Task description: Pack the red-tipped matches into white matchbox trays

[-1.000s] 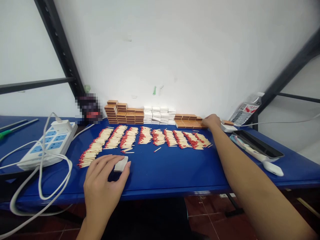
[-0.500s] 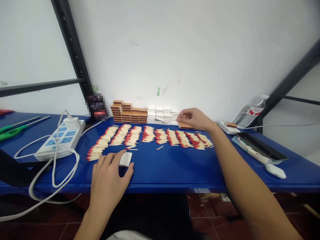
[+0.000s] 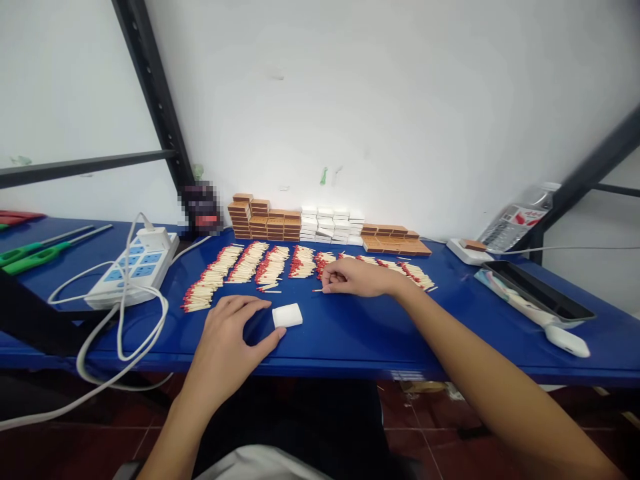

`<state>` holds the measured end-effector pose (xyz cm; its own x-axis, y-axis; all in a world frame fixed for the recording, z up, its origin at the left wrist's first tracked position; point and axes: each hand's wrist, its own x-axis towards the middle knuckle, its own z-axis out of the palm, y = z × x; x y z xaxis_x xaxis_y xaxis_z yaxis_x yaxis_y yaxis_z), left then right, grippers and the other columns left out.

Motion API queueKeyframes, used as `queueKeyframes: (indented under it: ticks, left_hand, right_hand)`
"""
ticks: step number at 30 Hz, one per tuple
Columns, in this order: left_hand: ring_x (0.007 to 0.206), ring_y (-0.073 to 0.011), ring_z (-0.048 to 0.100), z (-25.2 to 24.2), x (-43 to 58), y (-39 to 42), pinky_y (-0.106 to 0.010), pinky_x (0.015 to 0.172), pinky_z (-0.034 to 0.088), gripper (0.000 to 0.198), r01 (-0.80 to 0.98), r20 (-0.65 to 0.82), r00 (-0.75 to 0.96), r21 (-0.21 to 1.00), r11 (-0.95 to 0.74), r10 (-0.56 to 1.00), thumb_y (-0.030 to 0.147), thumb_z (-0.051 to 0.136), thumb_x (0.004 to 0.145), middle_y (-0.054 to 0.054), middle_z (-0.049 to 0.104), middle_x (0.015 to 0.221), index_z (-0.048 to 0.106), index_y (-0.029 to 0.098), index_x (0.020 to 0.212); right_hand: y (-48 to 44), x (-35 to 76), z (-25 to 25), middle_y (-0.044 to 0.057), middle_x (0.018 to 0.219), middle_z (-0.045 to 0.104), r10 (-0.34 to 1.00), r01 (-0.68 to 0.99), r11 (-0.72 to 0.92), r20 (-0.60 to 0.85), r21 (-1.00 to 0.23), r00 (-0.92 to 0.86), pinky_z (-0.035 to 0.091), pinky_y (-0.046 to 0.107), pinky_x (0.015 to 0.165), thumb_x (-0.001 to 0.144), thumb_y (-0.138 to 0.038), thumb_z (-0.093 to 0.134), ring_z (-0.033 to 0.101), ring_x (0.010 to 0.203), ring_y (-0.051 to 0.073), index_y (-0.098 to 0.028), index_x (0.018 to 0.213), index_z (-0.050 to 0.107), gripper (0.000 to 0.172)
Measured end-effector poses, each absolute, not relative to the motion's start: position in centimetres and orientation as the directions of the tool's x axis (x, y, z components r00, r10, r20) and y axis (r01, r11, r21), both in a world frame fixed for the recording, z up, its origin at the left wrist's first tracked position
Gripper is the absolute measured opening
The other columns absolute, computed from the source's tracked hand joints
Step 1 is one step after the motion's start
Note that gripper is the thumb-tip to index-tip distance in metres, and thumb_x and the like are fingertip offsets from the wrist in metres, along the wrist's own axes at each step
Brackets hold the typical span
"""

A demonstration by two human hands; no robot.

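Note:
My left hand (image 3: 235,340) rests on the blue table with thumb and fingers spread around the left end of a small white matchbox tray (image 3: 288,315). The thumb tip is at the tray's near corner; whether it touches is hard to tell. My right hand (image 3: 347,277) is closed in a pinch on a loose match (image 3: 317,291), its head poking out to the left of the fingertips. Behind the hands, red-tipped matches lie in several slanting bunches (image 3: 243,263); the right hand hides part of the middle ones.
Along the wall stand stacked brown matchboxes (image 3: 265,227), white trays (image 3: 333,227) and more brown boxes (image 3: 395,241). A power strip (image 3: 135,270) with looping cables is at left, beside green-handled tools (image 3: 40,257). At right are a bottle (image 3: 520,220) and a black tray (image 3: 537,290).
My right hand has come from the brown boxes at the back down to the loose match. The white tray sits further right and is turned; my left hand has opened wider beside it.

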<state>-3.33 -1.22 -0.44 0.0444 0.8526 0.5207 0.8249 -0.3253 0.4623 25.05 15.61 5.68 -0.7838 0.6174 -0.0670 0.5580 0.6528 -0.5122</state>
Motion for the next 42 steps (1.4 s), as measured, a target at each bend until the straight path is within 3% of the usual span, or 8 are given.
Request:
queueKeyframes:
  ticks: [5,9,11,15,20,26,32,42]
  left_hand:
    - [0.120,-0.0283,0.062,-0.4,-3.5,-1.1,-0.046,0.106,0.047,0.015,0.815,0.533,0.083,0.450,-0.366,0.842,0.040,0.079,0.095,-0.002,0.074,0.117,0.078,0.029,0.105]
    - [0.121,-0.0291,0.060,-0.2,-3.3,-1.2,-0.047,0.106,0.047,0.037,0.828,0.519,0.121,0.418,-0.375,0.846,0.041,0.078,0.096,-0.004,0.072,0.122,0.072,0.030,0.131]
    - [0.121,-0.0295,0.059,-0.2,-3.2,-1.3,-0.049,0.106,0.046,0.038,0.842,0.498,0.165,0.379,-0.384,0.852,0.042,0.073,0.099,-0.005,0.070,0.126,0.071,0.031,0.135]
    - [0.118,-0.0301,0.058,-0.1,-3.1,-1.2,-0.050,0.104,0.047,0.025,0.857,0.465,0.192,0.350,-0.378,0.865,0.043,0.068,0.102,-0.005,0.068,0.126,0.075,0.030,0.123]
    - [0.118,-0.0309,0.059,0.0,-2.7,-1.2,-0.051,0.103,0.048,0.039,0.856,0.476,0.218,0.326,-0.401,0.852,0.041,0.070,0.100,-0.007,0.067,0.127,0.069,0.029,0.138]
    - [0.115,-0.0304,0.059,0.3,-2.4,-1.2,-0.054,0.106,0.048,0.031,0.836,0.444,0.273,0.330,-0.439,0.854,0.038,0.067,0.102,-0.009,0.065,0.127,0.073,0.030,0.131]
    - [0.124,-0.0321,0.055,0.9,-1.3,-0.8,-0.056,0.110,0.044,0.041,0.813,0.358,0.319,0.372,-0.448,0.878,0.039,0.069,0.102,-0.009,0.063,0.132,0.066,0.031,0.142]
    - [0.109,-0.0282,0.059,0.8,-3.9,-1.4,-0.048,0.101,0.046,0.022,0.810,0.433,0.235,0.408,-0.422,0.870,0.041,0.076,0.098,-0.006,0.067,0.116,0.074,0.026,0.114]
  right_hand:
    - [14.9,23.3,5.0,0.001,0.078,0.065,0.637,0.495,0.656,0.066,-0.570,-0.768,0.038,0.027,0.062,0.099,-0.035,0.067,0.055,0.069,0.015,-0.017,0.095,0.073,0.019]
    - [13.9,19.8,4.2,-0.002,0.073,0.061,0.627,0.443,0.690,0.168,-0.572,-0.760,0.037,0.026,0.063,0.097,-0.029,0.072,0.053,0.066,0.013,-0.017,0.091,0.072,0.014]
    - [13.6,18.1,3.9,-0.002,0.072,0.061,0.624,0.444,0.705,0.187,-0.553,-0.759,0.036,0.026,0.062,0.097,-0.026,0.073,0.051,0.065,0.012,-0.016,0.089,0.071,0.012]
    - [13.4,16.1,3.7,-0.002,0.074,0.061,0.614,0.441,0.714,0.185,-0.543,-0.767,0.035,0.026,0.062,0.095,-0.022,0.075,0.051,0.066,0.011,-0.016,0.089,0.073,0.009]
    - [13.2,15.1,3.5,-0.003,0.073,0.059,0.616,0.457,0.719,0.177,-0.523,-0.768,0.034,0.025,0.064,0.093,-0.016,0.076,0.050,0.067,0.011,-0.016,0.088,0.072,0.007]
    - [13.3,15.0,3.3,-0.003,0.076,0.057,0.610,0.444,0.727,0.198,-0.523,-0.767,0.033,0.025,0.065,0.094,-0.018,0.077,0.050,0.071,0.012,-0.015,0.093,0.074,0.005]
    - [13.1,15.1,3.5,-0.001,0.079,0.059,0.622,0.482,0.706,0.129,-0.519,-0.772,0.031,0.026,0.067,0.100,-0.014,0.068,0.049,0.073,0.012,-0.014,0.094,0.072,0.007]
    - [13.5,17.5,3.9,0.001,0.084,0.063,0.622,0.484,0.725,0.163,-0.491,-0.766,0.035,0.027,0.070,0.105,-0.025,0.067,0.053,0.076,0.015,-0.016,0.096,0.070,0.013]
